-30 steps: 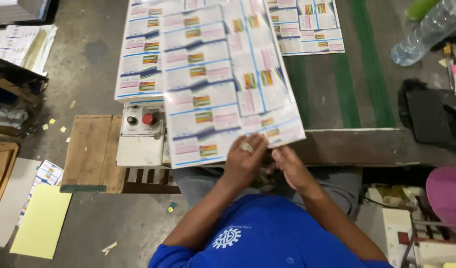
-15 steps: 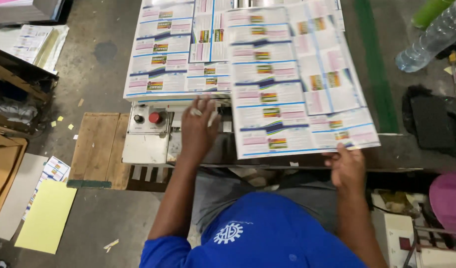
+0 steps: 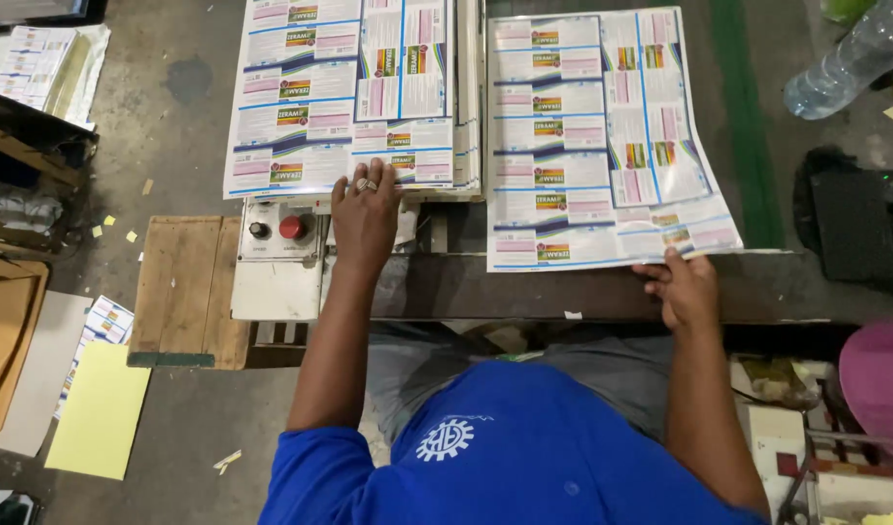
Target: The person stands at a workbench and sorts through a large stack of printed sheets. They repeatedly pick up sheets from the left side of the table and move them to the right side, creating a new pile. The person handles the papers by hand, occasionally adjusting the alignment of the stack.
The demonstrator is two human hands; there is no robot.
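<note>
My left hand [image 3: 365, 214], wearing a ring, rests with fingers spread on the near edge of a stack of printed label sheets [image 3: 310, 97] on the machine bed. My right hand [image 3: 686, 287] pinches the near right corner of a single printed sheet [image 3: 592, 136], which lies flat on the dark table [image 3: 524, 287] to the right of the stack. The sheets carry rows of white, blue and pink panels with coloured stripes.
A control box [image 3: 276, 262] with a red button and a black knob sits left of my left hand. A clear plastic bottle [image 3: 845, 63] lies at top right, beside a black object [image 3: 850, 233]. A wooden pallet [image 3: 184, 292] and yellow paper [image 3: 102, 408] lie on the floor.
The single sheet was lifted off the stack, carried right and laid flat on the table. My left hand left it and moved onto the stack's near edge; my right hand kept the corner.
</note>
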